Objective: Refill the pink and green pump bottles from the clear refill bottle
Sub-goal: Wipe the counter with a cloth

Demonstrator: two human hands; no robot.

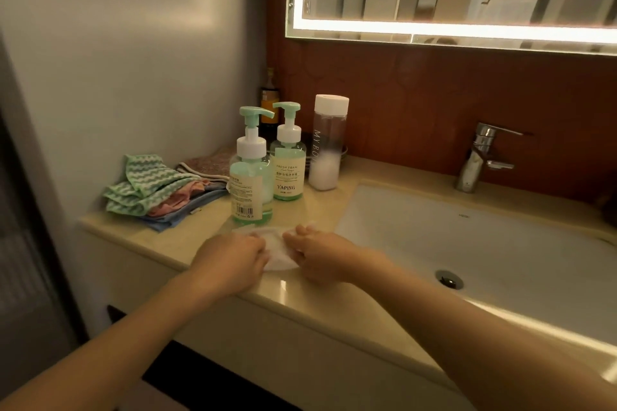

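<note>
Left hand [233, 257], right hand [320, 255] pinched crumpled white wipe [275, 243] at beige counter [173, 237] front edge. Behind, upright: front green plastic pump bottle [251, 183], rear green pump bottle [287, 170], white-capped clear refill bottle [327, 143]. White basin [467, 243] open rightward.

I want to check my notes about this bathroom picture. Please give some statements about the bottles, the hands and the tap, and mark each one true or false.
1. The clear bottle has its white cap on. True.
2. Each hand holds a pump bottle. False: the left hand and the right hand hold a white tissue on the counter.
3. The near pump bottle and the far pump bottle stand left of the clear bottle. True.
4. Water runs from the tap. False: no water shows at the tap.
</note>
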